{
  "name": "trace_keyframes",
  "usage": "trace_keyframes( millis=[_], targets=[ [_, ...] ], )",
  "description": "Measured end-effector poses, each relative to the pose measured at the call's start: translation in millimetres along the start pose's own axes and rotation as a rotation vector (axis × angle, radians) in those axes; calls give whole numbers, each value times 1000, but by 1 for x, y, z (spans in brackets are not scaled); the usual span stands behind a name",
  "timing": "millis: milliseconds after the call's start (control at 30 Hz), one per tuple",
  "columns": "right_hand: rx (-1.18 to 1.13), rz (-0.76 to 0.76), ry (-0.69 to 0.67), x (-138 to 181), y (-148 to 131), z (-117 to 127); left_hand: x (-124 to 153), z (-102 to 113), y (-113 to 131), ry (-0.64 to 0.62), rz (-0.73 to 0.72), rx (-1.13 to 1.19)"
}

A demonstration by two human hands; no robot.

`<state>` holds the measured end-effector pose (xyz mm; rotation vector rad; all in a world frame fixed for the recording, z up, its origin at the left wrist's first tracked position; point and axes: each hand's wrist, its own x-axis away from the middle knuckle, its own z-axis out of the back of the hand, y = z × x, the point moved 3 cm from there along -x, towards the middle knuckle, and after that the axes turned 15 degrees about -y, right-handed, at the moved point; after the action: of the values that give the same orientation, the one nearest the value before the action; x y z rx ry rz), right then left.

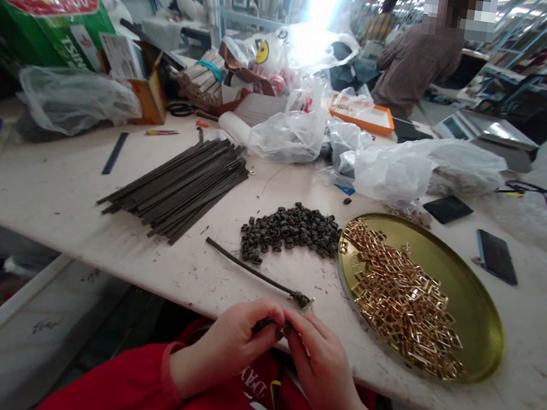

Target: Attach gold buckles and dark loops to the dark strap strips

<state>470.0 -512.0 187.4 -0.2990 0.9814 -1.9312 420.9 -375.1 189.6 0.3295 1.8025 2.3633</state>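
My left hand (246,337) and my right hand (315,350) meet at the table's front edge, fingertips pinched together. Between them shows a short dark piece of strap (265,325), mostly hidden by the fingers. Just beyond the fingertips, a thin dark strap (249,269) lies on the table, with a dark loop and a gold buckle (309,304) at its near end. Further back is a heap of small dark loops (295,229). To the right, a round gold tray (478,313) holds many gold buckles (406,303). A bundle of dark straps (180,183) lies at the left.
Plastic bags (293,130) and an orange box (366,116) line the back of the table. A phone (496,256) and a flat black item (448,208) lie at the right. A green-and-red package (40,20) stands back left. A person (417,66) is beyond the table.
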Motion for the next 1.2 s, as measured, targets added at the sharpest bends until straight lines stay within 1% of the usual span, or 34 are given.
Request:
trace_keyframes(
  millis=[67,167,233,300,433,500,567,700,767,867,933,1000,1067,1133,1200],
  targets=[
    [-157,-72,0,-1,1,1,0,-1,0,-14,9,66],
    [-436,-225,26,-3,4,2,0,-1,1,-22,8,132],
    [-581,-315,34,-5,6,2,-1,0,2,-13,18,164],
    [-635,-357,45,-7,7,2,-2,0,0,1,36,192],
    [-607,-357,80,-8,5,1,-3,0,-1,13,61,212],
    [-621,-394,95,-8,5,-1,-3,0,0,19,72,182],
    [-684,-443,99,-7,6,-3,-3,0,2,23,71,144],
    [-928,-521,57,-8,8,-5,-4,1,7,9,52,85],
    [-1000,-536,53,-10,9,-5,-4,2,8,5,55,47],
    [-1040,-520,57,-14,7,-5,-4,4,8,1,67,-10],
    [-1025,-495,60,-16,6,-5,-3,4,8,8,75,-20],
    [-905,-451,87,-17,5,-6,-3,5,8,33,78,0],
    [-628,-364,149,-17,3,-5,-3,5,8,53,68,56],
    [-299,-237,218,-14,0,-4,-4,4,9,59,56,116],
    [-72,-133,264,-11,-4,-4,-5,5,9,64,53,142]
  ],
)
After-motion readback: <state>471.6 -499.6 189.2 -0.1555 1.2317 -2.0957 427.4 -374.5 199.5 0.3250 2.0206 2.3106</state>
